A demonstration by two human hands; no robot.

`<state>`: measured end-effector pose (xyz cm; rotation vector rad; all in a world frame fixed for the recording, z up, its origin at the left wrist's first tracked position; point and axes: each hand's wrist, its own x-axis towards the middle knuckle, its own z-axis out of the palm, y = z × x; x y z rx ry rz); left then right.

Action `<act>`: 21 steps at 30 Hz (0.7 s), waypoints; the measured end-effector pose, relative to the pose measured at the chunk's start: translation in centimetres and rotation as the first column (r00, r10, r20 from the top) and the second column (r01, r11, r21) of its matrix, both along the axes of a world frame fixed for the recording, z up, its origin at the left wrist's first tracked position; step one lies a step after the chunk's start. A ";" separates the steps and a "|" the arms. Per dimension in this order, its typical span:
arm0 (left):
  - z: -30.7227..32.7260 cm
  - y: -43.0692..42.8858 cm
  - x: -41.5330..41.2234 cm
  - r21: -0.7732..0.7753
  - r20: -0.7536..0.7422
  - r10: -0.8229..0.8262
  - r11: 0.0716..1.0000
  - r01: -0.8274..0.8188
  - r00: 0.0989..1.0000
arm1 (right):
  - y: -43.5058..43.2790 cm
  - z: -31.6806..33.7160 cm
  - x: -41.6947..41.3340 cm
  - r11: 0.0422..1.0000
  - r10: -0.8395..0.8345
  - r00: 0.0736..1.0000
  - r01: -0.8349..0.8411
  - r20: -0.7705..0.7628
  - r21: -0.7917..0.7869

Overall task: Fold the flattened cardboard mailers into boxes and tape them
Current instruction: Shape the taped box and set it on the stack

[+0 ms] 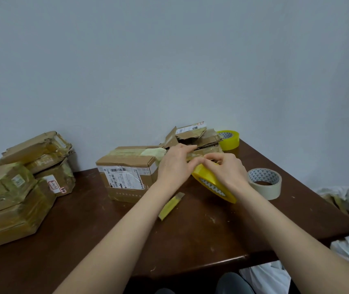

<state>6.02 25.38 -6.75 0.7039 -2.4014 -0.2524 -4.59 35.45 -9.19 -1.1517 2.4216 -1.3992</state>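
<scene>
A cardboard box [130,177] with a shipping label stands in the middle of the brown table [190,234], its top taped. My right hand [225,169] grips a yellow tape roll [214,184] just right of the box. My left hand [176,162] lies at the box's right end, fingers stretched out over the tape strip pulled from the roll. Behind both hands sits a pile of flattened, torn mailers [194,136]. Where the strip ends is hidden by my fingers.
A stack of taped boxes [18,187] fills the table's left side. A second yellow tape roll [229,140] stands at the back, a beige masking tape roll [264,183] at the right. A yellow utility knife [170,206] lies near the box. White plastic bags [347,209] lie right of the table.
</scene>
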 end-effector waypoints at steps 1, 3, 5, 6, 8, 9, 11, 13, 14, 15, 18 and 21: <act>0.1 0.1 -0.5 0.077 0.008 -0.001 0.997 0.000 1.000 | 0.2 0.0 -0.1 1.000 -0.007 1.000 0.007 -0.006 -0.003; -0.2 0.1 -1.2 0.206 -0.075 -0.033 0.977 0.048 0.997 | 0.6 0.0 -0.4 1.000 -0.024 0.999 0.024 -0.021 -0.005; -0.2 0.3 -1.8 0.234 -0.138 -0.034 0.970 0.065 0.990 | 0.8 -0.1 -0.9 0.999 -0.041 0.998 0.042 -0.047 0.015; -0.2 0.5 -2.1 0.234 -0.157 -0.022 0.970 0.059 0.987 | 1.0 -0.1 -1.2 0.999 -0.045 0.999 0.045 -0.013 -0.002; 0.0 0.9 -2.8 0.208 -0.180 0.005 0.978 0.033 0.984 | 1.4 0.2 -1.8 0.998 -0.011 0.991 0.020 0.135 -0.064; 0.1 1.1 -3.1 0.195 -0.185 0.017 0.981 0.020 0.983 | 1.7 0.3 -2.1 0.996 0.034 0.983 -0.018 0.182 -0.088; 0.5 1.3 -3.5 0.198 -0.173 0.034 0.980 0.001 0.984 | 2.4 0.4 -2.5 0.986 0.137 0.966 -0.112 0.221 -0.122; 1.0 1.3 -3.5 0.185 -0.109 0.052 0.982 -0.032 0.993 | 2.7 0.4 -2.8 0.973 0.190 0.951 -0.151 0.242 -0.173; 1.1 1.2 -3.5 0.157 -0.064 0.055 0.987 -0.045 0.996 | 2.8 0.3 -2.8 0.971 0.188 0.952 -0.143 0.241 -0.193; 1.2 1.1 -3.5 0.113 -0.017 0.057 0.992 -0.055 0.998 | 2.8 0.3 -2.8 0.971 0.176 0.957 -0.131 0.229 -0.199; 1.6 0.4 -3.5 0.047 0.062 0.036 0.998 -0.039 0.997 | 2.6 0.0 -3.1 0.976 0.147 0.975 -0.115 0.165 -0.187; 1.9 -0.7 -3.0 0.165 -0.030 0.005 0.986 0.000 1.000 | 2.5 -0.8 -3.2 0.981 0.118 0.991 -0.106 0.067 -0.161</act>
